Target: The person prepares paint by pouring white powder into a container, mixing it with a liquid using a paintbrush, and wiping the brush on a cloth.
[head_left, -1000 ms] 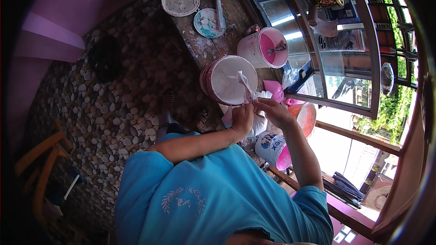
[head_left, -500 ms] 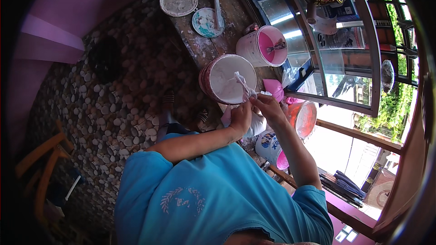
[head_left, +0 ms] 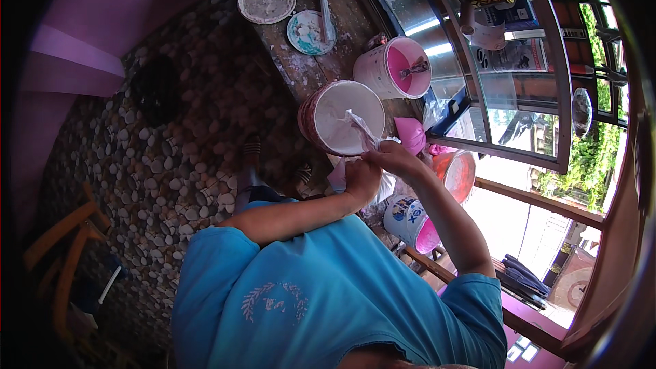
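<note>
A white plastic bag (head_left: 387,187) hangs between my hands, its twisted neck standing up in front of the bucket opening. My left hand (head_left: 362,178) is closed in a fist around the bag below the neck. My right hand (head_left: 394,158) pinches the bag's neck just above it, fingers pressed together. Behind the hands stands a round bucket (head_left: 316,117) with a whitish inside and a reddish, stained outer wall. The lower part of the bag is partly hidden by my hands.
On the paint-spattered wooden bench (head_left: 290,61) stand a pink-lined bucket (head_left: 371,68), a crusted lid (head_left: 266,1) and a turquoise-stained lid (head_left: 301,41). A tied pink bag (head_left: 410,135), an orange-red bucket (head_left: 456,172) and a white tub (head_left: 402,217) sit to the right, below an open window frame (head_left: 562,96).
My right hand has turned over the bag's neck, its back now more to the camera. The loose neck end has shifted slightly left and down; my left hand keeps its hold.
</note>
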Tool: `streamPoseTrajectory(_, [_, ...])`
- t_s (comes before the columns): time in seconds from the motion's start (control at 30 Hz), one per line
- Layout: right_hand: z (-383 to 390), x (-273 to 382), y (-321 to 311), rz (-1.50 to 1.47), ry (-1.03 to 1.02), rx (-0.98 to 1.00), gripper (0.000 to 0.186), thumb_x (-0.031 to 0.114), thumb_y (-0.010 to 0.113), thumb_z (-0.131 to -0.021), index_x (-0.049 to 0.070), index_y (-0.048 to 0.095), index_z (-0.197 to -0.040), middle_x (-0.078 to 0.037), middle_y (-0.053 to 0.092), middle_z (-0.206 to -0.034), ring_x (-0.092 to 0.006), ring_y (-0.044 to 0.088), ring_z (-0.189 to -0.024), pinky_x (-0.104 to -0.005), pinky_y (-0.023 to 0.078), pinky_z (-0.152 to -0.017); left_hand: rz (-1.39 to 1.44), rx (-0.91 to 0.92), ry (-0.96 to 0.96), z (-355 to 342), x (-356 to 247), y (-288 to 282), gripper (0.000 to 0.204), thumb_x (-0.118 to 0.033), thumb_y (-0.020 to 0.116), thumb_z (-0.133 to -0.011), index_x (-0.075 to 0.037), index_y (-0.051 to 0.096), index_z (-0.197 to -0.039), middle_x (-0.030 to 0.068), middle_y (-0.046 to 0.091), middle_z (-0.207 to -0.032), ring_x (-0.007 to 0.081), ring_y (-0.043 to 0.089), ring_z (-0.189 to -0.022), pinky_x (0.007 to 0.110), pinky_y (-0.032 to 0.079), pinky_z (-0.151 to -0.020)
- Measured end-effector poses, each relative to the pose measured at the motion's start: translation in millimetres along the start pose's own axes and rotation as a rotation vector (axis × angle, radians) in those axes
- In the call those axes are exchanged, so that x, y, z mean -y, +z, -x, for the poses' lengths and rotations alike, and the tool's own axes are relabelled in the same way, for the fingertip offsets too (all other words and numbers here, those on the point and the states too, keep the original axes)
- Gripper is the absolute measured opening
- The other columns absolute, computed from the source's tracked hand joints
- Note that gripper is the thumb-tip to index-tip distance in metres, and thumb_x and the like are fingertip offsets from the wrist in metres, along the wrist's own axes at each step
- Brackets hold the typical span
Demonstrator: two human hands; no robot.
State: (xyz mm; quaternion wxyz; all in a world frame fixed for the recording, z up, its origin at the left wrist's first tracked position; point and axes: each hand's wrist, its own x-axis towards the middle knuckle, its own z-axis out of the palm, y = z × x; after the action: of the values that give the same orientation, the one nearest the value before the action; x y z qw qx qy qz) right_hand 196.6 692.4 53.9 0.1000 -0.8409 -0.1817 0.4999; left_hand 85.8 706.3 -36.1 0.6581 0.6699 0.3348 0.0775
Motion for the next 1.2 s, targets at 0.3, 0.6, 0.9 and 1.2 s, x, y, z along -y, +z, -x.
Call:
streamPoseTrajectory(0.3, [-8,5,3,0.323,-0.227,-0.092,0.042,0.035,0.059,-0.078,-0.006,0.064,-0.081,-0.03,0.06,-0.078,-0.0405,0.062,-0.074,-0.0455,0.047,-0.063,-0.082,0.168,-0.061,0,2,-5,0.031,-0.025,0.032,-0.095,-0.002,0.053,-0.097,0.0217,0.064,-0.076,0.0412,0.062,-0.075,0.053,0.044,-0.074])
streamPoseTrajectory(0.6, [-31,-8,16,0.131,-0.002,-0.194,0.044,0.032,0.055,-0.077,-0.011,0.063,-0.082,-0.036,0.058,-0.078,-0.0439,0.064,-0.082,-0.0477,0.05,-0.072,-0.064,0.171,-0.096,-1,-5,-10,0.04,-0.028,0.028,-0.097,0.001,0.055,-0.098,0.0221,0.066,-0.079,0.0386,0.065,-0.077,0.051,0.047,-0.073])
streamPoseTrajectory(0.9, [-45,-1,10,0.129,-0.001,-0.21,0.043,0.031,0.055,-0.079,-0.011,0.064,-0.08,-0.035,0.06,-0.081,-0.0458,0.063,-0.085,-0.0487,0.049,-0.077,-0.054,0.157,-0.091,-1,-19,-16,0.048,-0.037,0.027,-0.099,0.001,0.056,-0.092,0.0246,0.064,-0.076,0.0416,0.063,-0.076,0.052,0.045,-0.075])
streamPoseTrajectory(1.2, [-55,-3,9,0.288,-0.015,-0.251,0.043,0.031,0.055,-0.081,-0.012,0.063,-0.081,-0.034,0.061,-0.08,-0.0445,0.063,-0.086,-0.0491,0.05,-0.078,-0.032,0.127,-0.048,-1,-16,-7,0.052,-0.037,0.024,-0.099,0.0,0.057,-0.086,0.0265,0.063,-0.078,0.0451,0.061,-0.078,0.054,0.043,-0.077])
